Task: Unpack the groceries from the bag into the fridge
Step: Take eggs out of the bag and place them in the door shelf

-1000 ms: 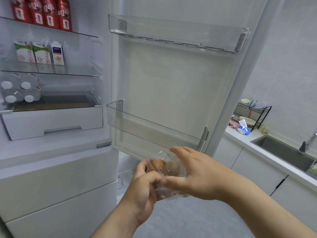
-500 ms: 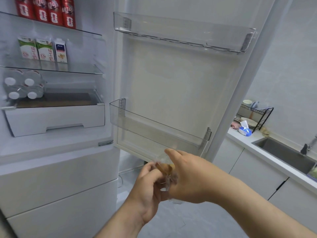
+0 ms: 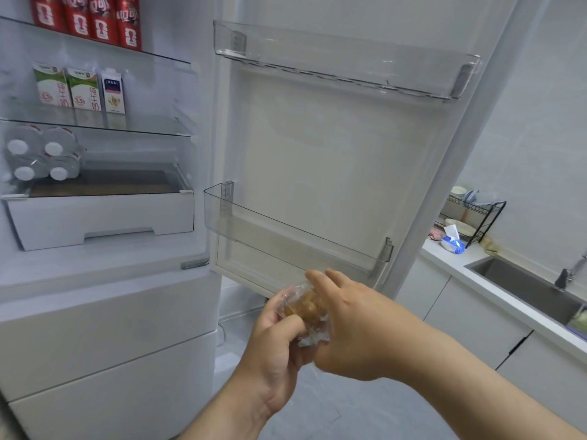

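Clear crinkled plastic formed the packet (image 3: pixel 306 312), which enclosed brown rounded contents and was held in the air just below and in front of the lower door bin (image 3: pixel 286 239), apart from it; the left hand (image 3: pixel 276 341) gripped the packet from beneath the bin's middle, thumb and fingers curled round its near left side; the right hand (image 3: pixel 352 328) closed on the packet from the bin's right-hand end, its fingers bent over the top of the plastic and its thumb hidden; the bin itself, of transparent plastic, hung on the open fridge door (image 3: pixel 333 154) and held nothing visible; an upper door bin (image 3: pixel 343 58) of the same kind sat well above it; to the left of the bin and far higher stood red cans (image 3: pixel 95 20) on a glass shelf; left of the bin and above it stood three cartons (image 3: pixel 79 88); left of the bin and slightly higher lay bottles (image 3: pixel 41 160) with white caps facing outward; a white drawer (image 3: pixel 101 217) sat level with the bin on its left; to the right of the bin, beyond the door's edge, a black dish rack (image 3: pixel 473 217) and a tissue pack (image 3: pixel 452 241) stood on a pale counter (image 3: pixel 444 258); further right and lower lay a steel sink (image 3: pixel 524 287) with its tap (image 3: pixel 568 271).
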Action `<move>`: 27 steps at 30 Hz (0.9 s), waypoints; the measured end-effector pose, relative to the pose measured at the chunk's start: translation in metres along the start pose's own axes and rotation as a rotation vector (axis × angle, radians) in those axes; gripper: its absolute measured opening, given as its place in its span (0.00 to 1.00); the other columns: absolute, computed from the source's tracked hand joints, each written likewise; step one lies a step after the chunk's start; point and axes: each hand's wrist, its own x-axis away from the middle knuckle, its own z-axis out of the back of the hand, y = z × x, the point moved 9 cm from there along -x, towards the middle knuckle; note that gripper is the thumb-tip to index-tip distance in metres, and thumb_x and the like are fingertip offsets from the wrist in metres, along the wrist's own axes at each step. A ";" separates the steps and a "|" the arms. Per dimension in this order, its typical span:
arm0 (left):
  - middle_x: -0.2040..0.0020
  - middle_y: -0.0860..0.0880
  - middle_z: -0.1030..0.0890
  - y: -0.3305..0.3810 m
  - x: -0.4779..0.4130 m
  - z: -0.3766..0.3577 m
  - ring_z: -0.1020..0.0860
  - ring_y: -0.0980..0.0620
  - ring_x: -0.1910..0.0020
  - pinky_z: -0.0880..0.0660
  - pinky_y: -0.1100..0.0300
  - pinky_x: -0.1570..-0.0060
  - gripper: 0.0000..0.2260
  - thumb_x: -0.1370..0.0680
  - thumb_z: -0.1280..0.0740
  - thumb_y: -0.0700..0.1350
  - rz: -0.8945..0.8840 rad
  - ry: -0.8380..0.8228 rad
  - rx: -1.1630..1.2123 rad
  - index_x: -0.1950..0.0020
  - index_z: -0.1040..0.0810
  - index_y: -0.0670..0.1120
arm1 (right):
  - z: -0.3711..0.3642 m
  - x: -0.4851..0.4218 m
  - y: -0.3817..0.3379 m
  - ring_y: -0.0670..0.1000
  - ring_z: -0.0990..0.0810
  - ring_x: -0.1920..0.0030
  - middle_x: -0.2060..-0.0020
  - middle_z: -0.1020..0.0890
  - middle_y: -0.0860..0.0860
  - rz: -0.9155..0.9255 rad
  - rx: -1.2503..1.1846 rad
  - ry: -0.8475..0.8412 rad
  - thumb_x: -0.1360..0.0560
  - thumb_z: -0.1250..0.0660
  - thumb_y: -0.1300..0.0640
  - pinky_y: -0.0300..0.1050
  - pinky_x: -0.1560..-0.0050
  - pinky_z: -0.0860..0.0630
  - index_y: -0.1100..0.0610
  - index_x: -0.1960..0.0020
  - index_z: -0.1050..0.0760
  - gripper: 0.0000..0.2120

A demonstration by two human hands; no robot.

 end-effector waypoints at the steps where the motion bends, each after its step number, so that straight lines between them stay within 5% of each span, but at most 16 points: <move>1: 0.60 0.43 0.17 0.000 0.001 -0.001 0.19 0.50 0.68 0.25 0.59 0.73 0.25 0.25 0.47 0.26 0.001 -0.001 -0.002 0.34 0.26 0.44 | -0.002 -0.001 0.000 0.52 0.27 0.44 0.40 0.31 0.49 -0.003 0.015 0.000 0.31 0.35 0.42 0.47 0.46 0.23 0.48 0.32 0.44 0.32; 16: 0.66 0.45 0.21 -0.008 -0.004 -0.005 0.25 0.54 0.72 0.28 0.63 0.75 0.24 0.26 0.49 0.25 0.029 -0.048 -0.030 0.41 0.21 0.41 | -0.016 -0.003 0.001 0.54 0.27 0.49 0.49 0.30 0.50 -0.077 0.022 -0.024 0.30 0.36 0.47 0.49 0.51 0.25 0.51 0.44 0.39 0.19; 23: 0.58 0.41 0.19 -0.014 -0.008 0.000 0.22 0.49 0.67 0.24 0.56 0.70 0.26 0.28 0.48 0.26 0.054 -0.051 0.006 0.39 0.21 0.45 | -0.010 -0.003 0.008 0.53 0.25 0.48 0.43 0.27 0.50 -0.086 -0.045 -0.028 0.30 0.37 0.48 0.49 0.50 0.23 0.53 0.35 0.39 0.25; 27: 0.51 0.39 0.17 -0.012 -0.016 0.010 0.19 0.46 0.64 0.20 0.48 0.64 0.27 0.27 0.48 0.27 0.064 -0.038 0.068 0.34 0.26 0.46 | 0.000 -0.002 0.018 0.49 0.29 0.35 0.30 0.38 0.45 -0.074 -0.156 0.014 0.31 0.36 0.45 0.44 0.39 0.27 0.48 0.25 0.48 0.38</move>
